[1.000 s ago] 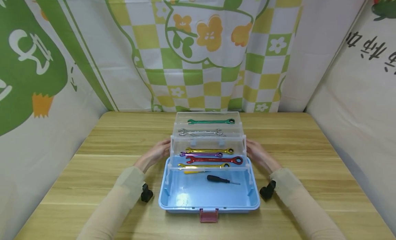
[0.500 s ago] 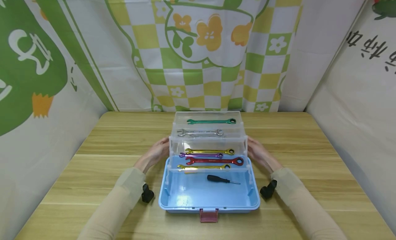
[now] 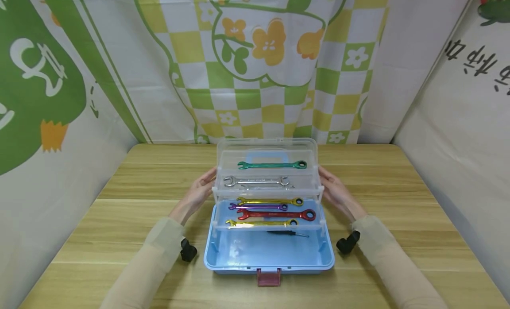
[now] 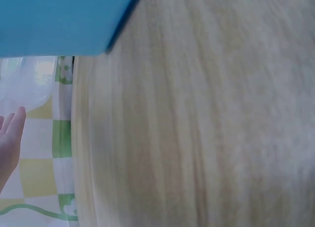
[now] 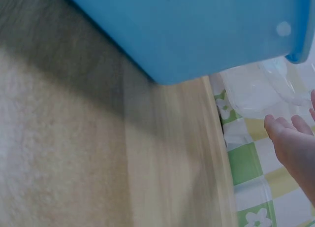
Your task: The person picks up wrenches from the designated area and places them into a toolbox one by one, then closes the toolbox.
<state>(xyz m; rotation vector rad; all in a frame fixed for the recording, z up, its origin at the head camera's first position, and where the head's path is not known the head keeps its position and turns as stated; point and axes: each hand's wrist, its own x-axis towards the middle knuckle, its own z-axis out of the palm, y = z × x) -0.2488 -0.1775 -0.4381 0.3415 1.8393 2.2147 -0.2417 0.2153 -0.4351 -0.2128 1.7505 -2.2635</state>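
Observation:
A toolbox with a light blue base (image 3: 275,256) stands on the table, its translucent lid (image 3: 231,157) raised at the back. My left hand (image 3: 194,199) is at the lid's left edge and my right hand (image 3: 339,197) at its right edge, fingers mostly straight. Some fingertips are hidden behind the plastic. Through the clear trays I see a green wrench (image 3: 272,165), a silver wrench (image 3: 255,181), a purple wrench (image 3: 259,207), a red wrench (image 3: 275,215) and two gold ones. A black screwdriver (image 3: 296,234) lies in the base, its handle partly covered by the front tray.
A dark red latch (image 3: 268,278) hangs from the base's front. The wooden table (image 3: 119,229) extends to both sides. Behind it hangs a checked curtain (image 3: 264,101), with pale fabric walls left and right. Black wrist cameras (image 3: 188,250) sit by the sleeves.
The lid and trays have swung up and forward, so the lid's top edge and blue handle now show. Both hands moved with them. The front tray now covers more of the screwdriver.

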